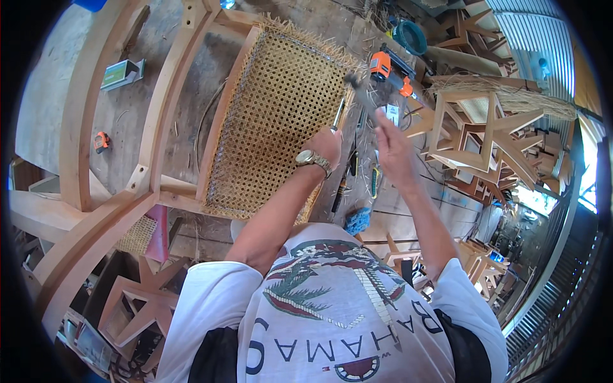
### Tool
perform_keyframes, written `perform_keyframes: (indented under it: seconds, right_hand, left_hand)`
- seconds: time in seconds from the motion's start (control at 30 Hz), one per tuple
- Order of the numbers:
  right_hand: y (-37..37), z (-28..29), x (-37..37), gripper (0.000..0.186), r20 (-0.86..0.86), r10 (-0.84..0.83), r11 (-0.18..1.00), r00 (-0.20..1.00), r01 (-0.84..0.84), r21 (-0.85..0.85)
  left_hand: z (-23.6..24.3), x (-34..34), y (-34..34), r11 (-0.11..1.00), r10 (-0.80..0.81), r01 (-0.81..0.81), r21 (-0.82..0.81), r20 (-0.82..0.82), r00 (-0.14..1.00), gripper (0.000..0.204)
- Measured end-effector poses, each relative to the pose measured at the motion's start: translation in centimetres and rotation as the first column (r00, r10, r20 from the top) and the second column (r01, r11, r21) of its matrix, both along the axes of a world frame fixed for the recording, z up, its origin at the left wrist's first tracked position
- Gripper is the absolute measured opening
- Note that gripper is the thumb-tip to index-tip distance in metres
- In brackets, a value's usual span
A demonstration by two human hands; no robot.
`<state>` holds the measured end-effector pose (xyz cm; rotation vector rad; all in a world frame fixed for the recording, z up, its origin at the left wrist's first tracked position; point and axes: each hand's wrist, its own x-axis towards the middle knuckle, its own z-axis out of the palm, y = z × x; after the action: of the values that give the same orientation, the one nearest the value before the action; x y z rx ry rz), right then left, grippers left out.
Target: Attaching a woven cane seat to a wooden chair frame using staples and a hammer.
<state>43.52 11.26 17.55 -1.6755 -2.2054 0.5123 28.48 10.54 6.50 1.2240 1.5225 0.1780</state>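
Observation:
A chair frame with a woven cane panel (pixel 271 121) lies on the workbench, loose cane ends sticking out along its far edge. My left hand (pixel 327 145), a watch on its wrist, is closed round a slim metal-shafted tool (pixel 339 113). The tool's tip meets the right edge of the panel; its exact kind is hard to tell. In my right hand (pixel 394 153) is a hammer (pixel 365 97), gripped by the handle and smeared by motion. Its head hangs just above and right of the tool's tip, apart from it.
An orange and black nail gun (pixel 381 66) lies beyond my right hand. Hand tools, including a screwdriver (pixel 339 195), lie right of the panel near a blue bundle (pixel 357 221). Curved wooden frame parts (pixel 169 96) rise at left, by a tape measure (pixel 101 142). Wooden frames (pixel 469 131) pile up at right.

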Motion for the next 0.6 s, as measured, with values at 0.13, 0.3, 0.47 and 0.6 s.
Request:
perform_keyframes:
  seconds: [0.13,0.3,0.47,0.6]
  right_hand:
    - [0.8,3.1,-2.2,0.037,0.189,-0.073,0.922,0.979,0.139,-0.361]
    - [-1.1,0.6,-0.9,0.036,-0.009,-0.094,0.994,0.996,0.093,-0.057]
    - [-0.7,3.1,-1.8,0.035,0.080,-0.141,0.964,0.987,0.155,-0.216]
    - [-0.5,5.5,-3.0,0.037,-0.082,-0.157,0.983,0.984,0.148,-0.104]
  left_hand:
    - [-0.2,-0.5,-0.1,1.000,0.021,-0.021,-0.002,0.012,1.000,0.046]
    - [0.2,-0.3,-0.4,0.999,0.041,-0.042,0.028,0.025,0.999,0.046]
    - [-0.4,-0.2,-0.3,0.998,0.052,-0.052,0.020,0.000,0.999,0.047]
    - [0.2,-0.5,-0.9,0.999,0.045,-0.045,0.025,0.004,0.999,0.046]
